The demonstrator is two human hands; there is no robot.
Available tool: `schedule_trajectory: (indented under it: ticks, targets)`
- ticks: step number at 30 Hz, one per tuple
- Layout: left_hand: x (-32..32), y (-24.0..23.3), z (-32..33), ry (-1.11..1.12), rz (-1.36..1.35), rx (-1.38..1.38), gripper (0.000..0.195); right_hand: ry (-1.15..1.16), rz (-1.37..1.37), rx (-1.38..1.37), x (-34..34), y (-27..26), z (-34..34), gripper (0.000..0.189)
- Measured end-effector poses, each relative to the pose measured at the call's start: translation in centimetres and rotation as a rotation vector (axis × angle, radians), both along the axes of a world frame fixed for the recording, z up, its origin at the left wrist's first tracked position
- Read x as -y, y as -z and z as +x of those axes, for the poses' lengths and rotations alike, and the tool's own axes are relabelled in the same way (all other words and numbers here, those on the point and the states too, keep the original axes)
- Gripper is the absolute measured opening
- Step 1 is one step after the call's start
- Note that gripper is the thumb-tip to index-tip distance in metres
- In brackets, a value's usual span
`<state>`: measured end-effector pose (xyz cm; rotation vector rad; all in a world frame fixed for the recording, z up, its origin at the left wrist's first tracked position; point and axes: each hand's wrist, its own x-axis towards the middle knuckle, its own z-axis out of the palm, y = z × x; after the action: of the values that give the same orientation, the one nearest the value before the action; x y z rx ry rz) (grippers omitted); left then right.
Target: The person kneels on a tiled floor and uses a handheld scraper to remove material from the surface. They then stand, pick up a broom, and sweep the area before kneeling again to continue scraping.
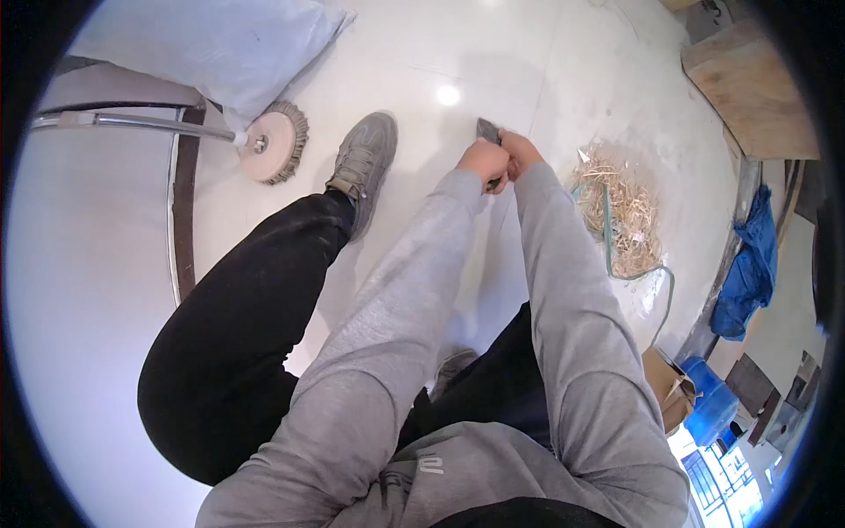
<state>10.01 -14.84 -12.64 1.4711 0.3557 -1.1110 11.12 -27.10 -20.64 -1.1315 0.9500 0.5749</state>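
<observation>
My left hand [485, 162] and my right hand [521, 152] meet low over the pale tiled floor [422, 79]. Both are closed around a small hand tool [488, 130] with a flat, dark grey blade, which points away from me. Fingers cover most of its handle, so its exact kind cannot be made out. A bit of dark green shows below the fingers. To the right of my hands lies a heap of straw-like shavings [630, 228], with a thin green strap [607, 231] lying across it.
At left, a disc-shaped mop head [270, 144] with grey fringe joins a chrome pole [165, 125], beside a filled pale plastic sack [211, 46]. At right are a wooden panel [752, 92], blue cloth [747, 264], cardboard box [665, 389] and blue plastic container [709, 399].
</observation>
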Motion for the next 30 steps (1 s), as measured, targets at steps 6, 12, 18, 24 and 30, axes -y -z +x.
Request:
schedule_trajectory:
  ticks: [6,12,18,24,30]
  targets:
    - [-9.4,-0.6,-2.4,0.641,0.53,0.398,0.03,-0.087,-0.085,0.009,-0.2,-10.9,-10.8,0.05]
    - [-9.6,-5.1,-1.5,0.577,0.827,0.723,0.055,-0.332,-0.45,0.324,0.9,-17.1,-16.0,0.045]
    - [-7.7,-2.0,-0.9,0.93,0.99,0.994,0.057,-0.734,-0.596,0.422,0.6,-18.8,-17.4,0.034]
    - [-5.9,-0.7,-1.2,1.072,1.019,1.049,0.064,-0.69,-0.637,0.486,2.6,-18.7,-18.8,0.033]
    - [-3.8,0.6,-3.0,0.87,1.136,0.946,0.068,-0.7,-0.589,0.53,2.1,-20.9,-19.1,0.034]
